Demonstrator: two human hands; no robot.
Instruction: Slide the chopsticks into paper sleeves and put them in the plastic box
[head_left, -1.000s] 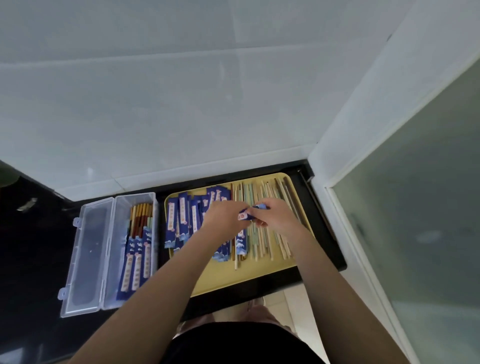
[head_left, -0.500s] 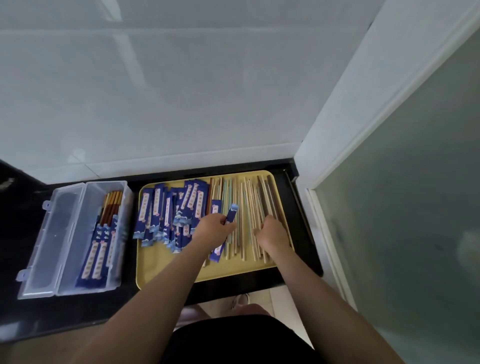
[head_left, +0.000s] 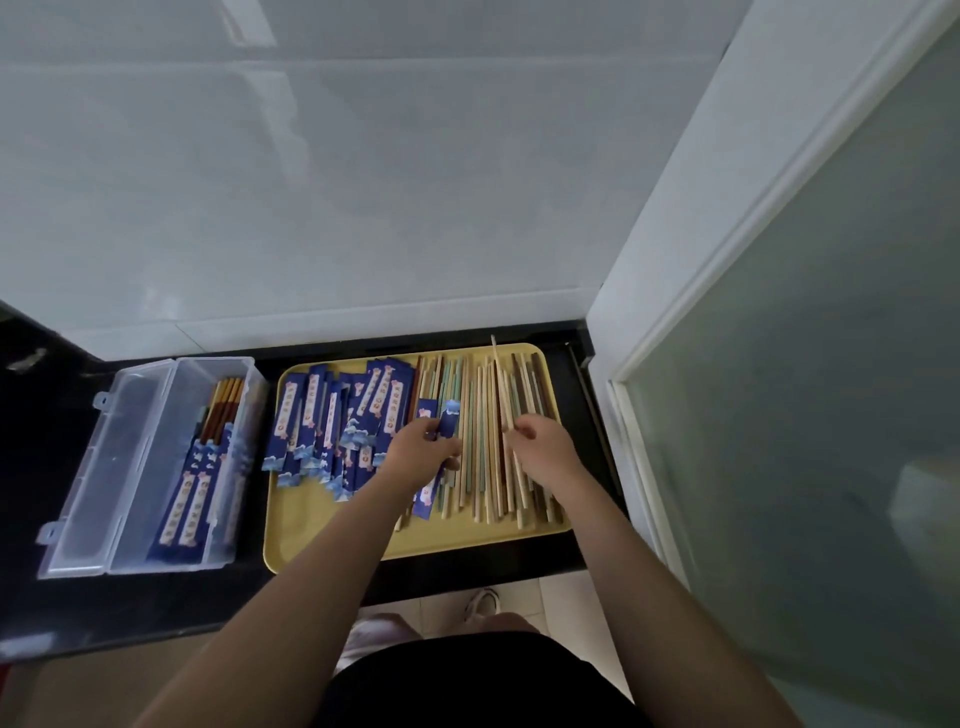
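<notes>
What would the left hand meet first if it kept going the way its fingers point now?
The left hand, gripping a blue paper sleeve, points away from the person and slightly right. Going straight on, it would probably meet the loose chopsticks lying on the yellow tray first; height above them is unclear.

My body, per head cam: both forearms bare to elbows, no sleeves, no watch/rings/gloves seen. Left hand (head_left: 423, 449) & right hand (head_left: 540, 444) bare. Black garment (head_left: 467, 680) at waist. White shoe (head_left: 482, 605) on floor; details blurred.
</notes>
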